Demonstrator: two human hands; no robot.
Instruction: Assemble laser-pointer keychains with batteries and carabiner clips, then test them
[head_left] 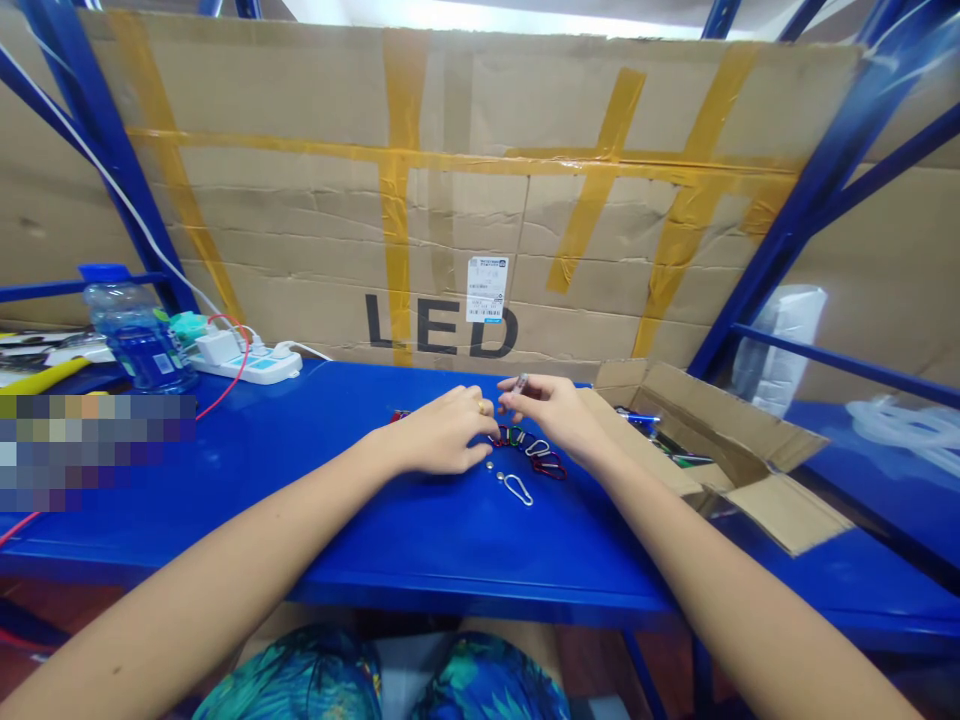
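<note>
Head view: the right hand (546,418) pinches a small dark metal piece (521,381) between thumb and forefinger, held up above the blue steel shelf (420,550); it looks cylindrical, though it is too small to tell for sure. The left hand (442,432) is cupped, its fingertips down by a cluster of coloured carabiner clips (534,448); whether it grasps one, I cannot tell. A silver carabiner (517,489) and two small metal beads (490,465) lie just below. These should be light, stiff and slick, best taken by the solid spine, not the gate. Farther out, an open cardboard box (750,440) sits right, a power strip (247,362) and a water bottle (139,340) left.
</note>
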